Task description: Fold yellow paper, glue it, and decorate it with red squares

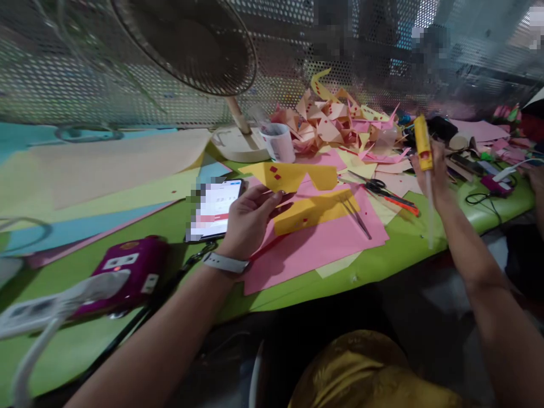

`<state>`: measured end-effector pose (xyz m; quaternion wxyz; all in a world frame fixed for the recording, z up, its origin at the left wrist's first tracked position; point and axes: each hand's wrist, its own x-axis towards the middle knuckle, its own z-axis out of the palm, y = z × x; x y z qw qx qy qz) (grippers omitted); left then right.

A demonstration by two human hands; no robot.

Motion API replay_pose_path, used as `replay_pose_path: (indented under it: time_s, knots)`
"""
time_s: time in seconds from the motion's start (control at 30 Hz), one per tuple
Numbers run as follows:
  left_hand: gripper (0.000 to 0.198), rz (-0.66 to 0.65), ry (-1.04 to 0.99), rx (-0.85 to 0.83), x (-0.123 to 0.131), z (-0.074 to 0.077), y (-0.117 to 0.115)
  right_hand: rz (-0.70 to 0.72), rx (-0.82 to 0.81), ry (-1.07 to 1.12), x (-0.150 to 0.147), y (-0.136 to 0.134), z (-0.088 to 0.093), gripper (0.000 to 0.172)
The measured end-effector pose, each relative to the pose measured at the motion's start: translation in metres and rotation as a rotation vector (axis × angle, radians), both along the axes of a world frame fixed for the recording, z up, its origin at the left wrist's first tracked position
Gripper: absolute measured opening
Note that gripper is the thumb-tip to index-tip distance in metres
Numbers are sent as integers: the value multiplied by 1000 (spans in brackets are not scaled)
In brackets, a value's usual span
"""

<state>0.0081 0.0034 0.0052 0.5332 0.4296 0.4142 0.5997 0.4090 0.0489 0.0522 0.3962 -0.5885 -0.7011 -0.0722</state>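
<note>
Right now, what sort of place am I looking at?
Likely a paper-craft workspace: scissors, a heap of cut paper, and what looks like a glue gun in the right hand.

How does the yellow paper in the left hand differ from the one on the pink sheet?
The upper paper is held by the left hand; the lower paper lies on the pink sheet. The upper paper shows two red diamonds, the lower paper one small red mark. Tweezers lie across the lower paper, not the upper. Both are yellow.
</note>
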Motion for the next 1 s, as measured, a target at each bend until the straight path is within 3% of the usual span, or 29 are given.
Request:
replay_pose_path:
  time_s: [0.1, 0.23, 0.4, 0.6, 0.73, 0.83, 0.9, 1.0]
  knots:
    - [33, 12, 4, -11, 0, -1, 1, -133, -101, -141, 24, 11, -16, 42]
    - [32, 19, -11, -8, -1, -3, 1, -286, -366, -271, 58, 23, -25, 44]
    - [35, 29, -29, -19, 1, -1, 1, -298, -436, -296, 89, 28, -31, 45]
    - [40, 101, -39, -12, 4, 0, 2, -243, -549, -343, 98, 29, -31, 43]
    - [34, 107, -60, -8, 5, 3, 2, -217, -532, -343, 86, 17, -13, 36]
    - [29, 101, -77, -3, 5, 5, 2, -175, -435, -260, 54, -6, 1, 26]
    - [27, 105, -85, 0, 5, 5, 3, 17, -540, -209, 24, -23, 8, 31]
    - [24, 119, -99, -10, 4, 6, 2, 94, -655, -416, -20, -44, 11, 31]
